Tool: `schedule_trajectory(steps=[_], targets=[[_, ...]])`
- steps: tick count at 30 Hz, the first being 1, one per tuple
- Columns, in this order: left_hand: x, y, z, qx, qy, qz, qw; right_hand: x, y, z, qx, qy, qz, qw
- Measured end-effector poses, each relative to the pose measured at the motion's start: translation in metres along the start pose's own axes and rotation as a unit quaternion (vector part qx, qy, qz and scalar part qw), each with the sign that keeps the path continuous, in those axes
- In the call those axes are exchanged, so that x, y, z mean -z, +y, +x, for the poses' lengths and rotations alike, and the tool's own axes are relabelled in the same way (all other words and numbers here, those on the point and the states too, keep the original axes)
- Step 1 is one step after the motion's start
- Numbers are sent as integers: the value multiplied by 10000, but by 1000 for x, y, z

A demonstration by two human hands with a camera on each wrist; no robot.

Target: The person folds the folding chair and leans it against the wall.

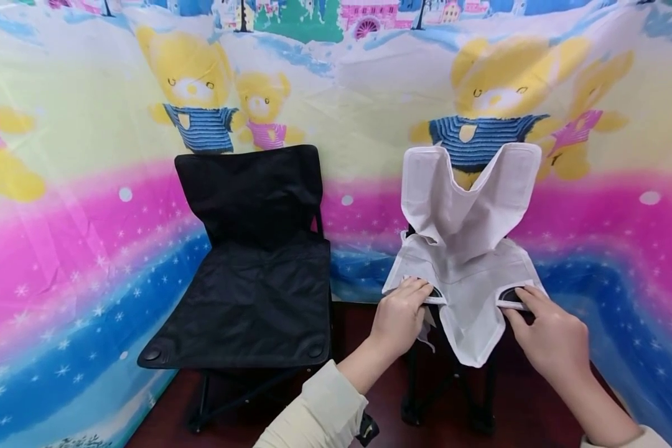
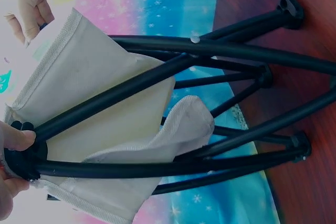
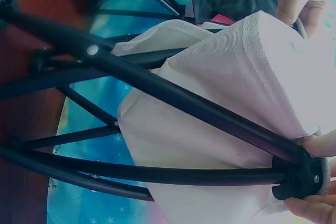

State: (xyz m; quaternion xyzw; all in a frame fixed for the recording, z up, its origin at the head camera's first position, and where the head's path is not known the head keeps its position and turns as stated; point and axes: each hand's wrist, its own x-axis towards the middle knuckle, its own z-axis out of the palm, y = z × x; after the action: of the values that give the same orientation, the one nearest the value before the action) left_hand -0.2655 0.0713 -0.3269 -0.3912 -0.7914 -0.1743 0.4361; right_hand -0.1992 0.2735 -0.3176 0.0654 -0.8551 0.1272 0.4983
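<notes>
Honestly, an uneven tug could've twisted the white chair point(image 1: 463, 267) or popped its fabric off a corner, since the seat sagged half-folded, toward the right edge of the dark red surface point(image 1: 537, 398). Left fingers point(image 1: 417, 290) were curled tight round one black joint point(image 2: 27, 157), right fingers point(image 1: 529, 298) round the other joint point(image 3: 299, 177).

black chair point(image 1: 257, 298) is parked over at left, seat spread out | back's totally filled by a loud cartoon curtain point(image 1: 364, 112), yellow bears point(image 1: 187, 68) in striped tops point(image 1: 201, 127) and white snowflakes point(image 1: 63, 371) printed on it | dark red floor point(image 1: 165, 423) spotted below
</notes>
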Motion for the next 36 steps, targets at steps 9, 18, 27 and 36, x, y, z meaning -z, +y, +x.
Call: schedule_trajectory(steps=[9,18,27,36], targets=[[-2,7,-4,340,38,-226,9992,-2,-6,-1,-36,-245,-34,9997],[-3,9,0,212,139,-219,9994,-6,-10,3,-73,-199,57,9998],[-5,10,9,98,-24,-113,9999,-12,-16,10,55,-172,121,9998],[-8,10,19,-29,-173,-66,9998,-17,-18,17,243,124,178,9995]])
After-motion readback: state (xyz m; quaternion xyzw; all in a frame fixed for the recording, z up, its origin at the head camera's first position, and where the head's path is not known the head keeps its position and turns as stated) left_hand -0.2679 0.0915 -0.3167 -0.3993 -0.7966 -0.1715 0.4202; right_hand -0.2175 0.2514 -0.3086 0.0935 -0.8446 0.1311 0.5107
